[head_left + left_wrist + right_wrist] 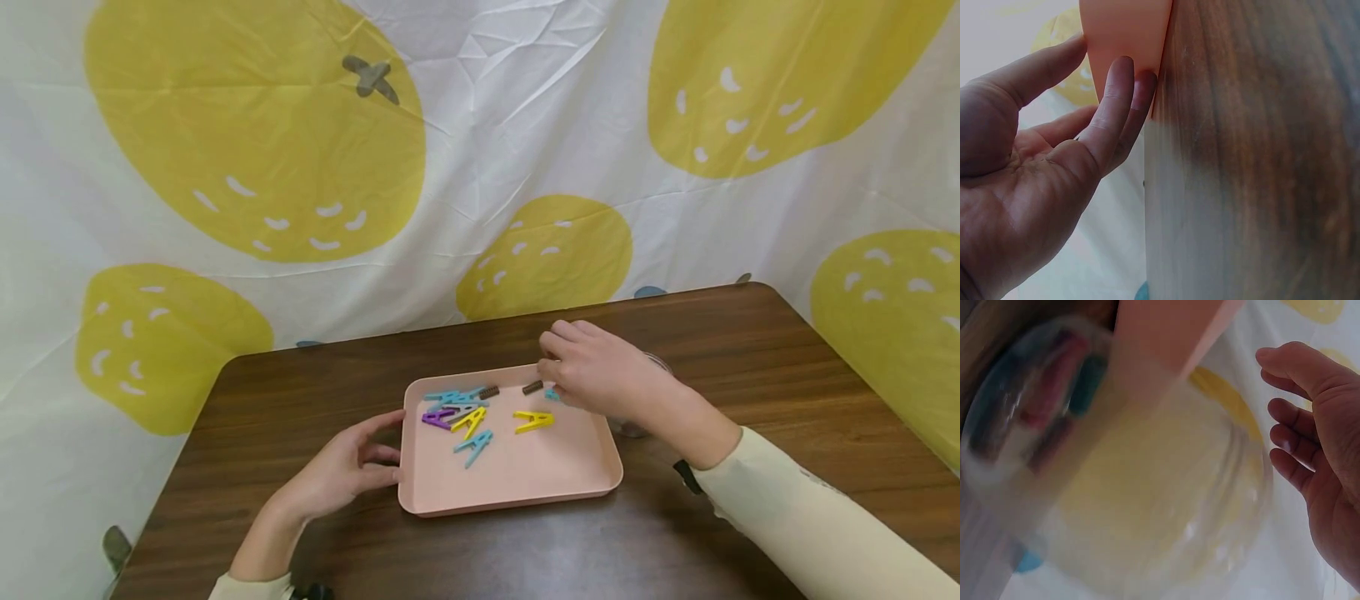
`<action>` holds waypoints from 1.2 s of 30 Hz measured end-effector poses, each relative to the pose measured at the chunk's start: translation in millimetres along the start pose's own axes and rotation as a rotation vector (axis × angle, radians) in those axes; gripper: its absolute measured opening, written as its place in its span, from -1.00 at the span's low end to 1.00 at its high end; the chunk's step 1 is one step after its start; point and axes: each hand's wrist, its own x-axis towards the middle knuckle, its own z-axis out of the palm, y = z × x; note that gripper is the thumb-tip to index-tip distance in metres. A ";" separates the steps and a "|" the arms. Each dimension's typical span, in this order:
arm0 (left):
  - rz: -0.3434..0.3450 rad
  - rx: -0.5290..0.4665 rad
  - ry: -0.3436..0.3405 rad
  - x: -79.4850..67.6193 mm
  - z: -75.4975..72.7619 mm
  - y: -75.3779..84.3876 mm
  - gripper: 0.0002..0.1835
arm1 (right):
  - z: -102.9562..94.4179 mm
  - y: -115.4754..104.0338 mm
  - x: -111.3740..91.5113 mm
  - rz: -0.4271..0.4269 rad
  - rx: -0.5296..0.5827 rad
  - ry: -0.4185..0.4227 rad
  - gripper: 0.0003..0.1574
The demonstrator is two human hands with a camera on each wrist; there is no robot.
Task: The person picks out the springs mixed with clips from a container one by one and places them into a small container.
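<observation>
My left hand (pixel 341 471) touches the left side of a pink tray (pixel 517 492); its fingertips lie against the outer wall in the left wrist view. On the tray lie several clothespins: a purple one (pixel 437 418), a yellow one (pixel 533 422) apart from the rest, and a light blue one (pixel 474 448) nearer the front. Two small brown ribbed rods, one of them a brown rod (pixel 532 387), lie near the back rim. Over the tray's back right corner is my right hand (pixel 603 373), its fingers (pixel 1291 412) loosely bent with nothing showing between them. A light blue piece (pixel 552 394) is partly hidden below it.
A clear jar (pixel 1166 487) stands right of the tray, mostly hidden behind the right hand in the head view. Several dark, red and teal pieces lie at its bottom. The brown wooden table (pixel 300 400) ends at a white curtain (pixel 315 300) with yellow shapes.
</observation>
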 end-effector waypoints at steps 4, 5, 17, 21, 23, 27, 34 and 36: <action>0.001 -0.010 0.002 0.6 0.1 0.3 -0.16 | 11.8 -5.6 10.1 -0.011 0.005 -0.004 -0.89; 0.001 -0.011 0.002 0.7 0.0 0.4 -0.16 | 14.7 -6.5 11.8 -0.012 0.005 -0.003 -0.89; -0.004 -0.002 0.009 -0.2 -0.7 0.6 -0.17 | 43.1 -11.0 25.6 -0.028 -0.084 -0.075 -0.78; -0.001 -0.004 0.010 -0.7 0.3 0.8 -0.16 | 50.4 -12.7 27.6 -0.029 -0.104 -0.090 -0.71; 0.001 0.000 0.009 -0.8 0.5 0.3 -0.17 | 53.5 -13.7 28.0 -0.028 -0.117 -0.089 -0.69; 0.009 0.011 0.005 -0.6 0.2 -1.1 -0.17 | 58.8 -15.5 27.6 -0.020 -0.152 -0.104 -0.68; 0.013 0.013 0.004 -0.7 -0.3 -2.0 -0.17 | 64.0 -16.9 29.8 -0.028 -0.182 -0.150 -0.84; 0.011 0.009 0.003 -1.0 -0.2 -1.7 -0.17 | 64.8 -17.4 30.4 -0.035 -0.177 -0.155 -0.86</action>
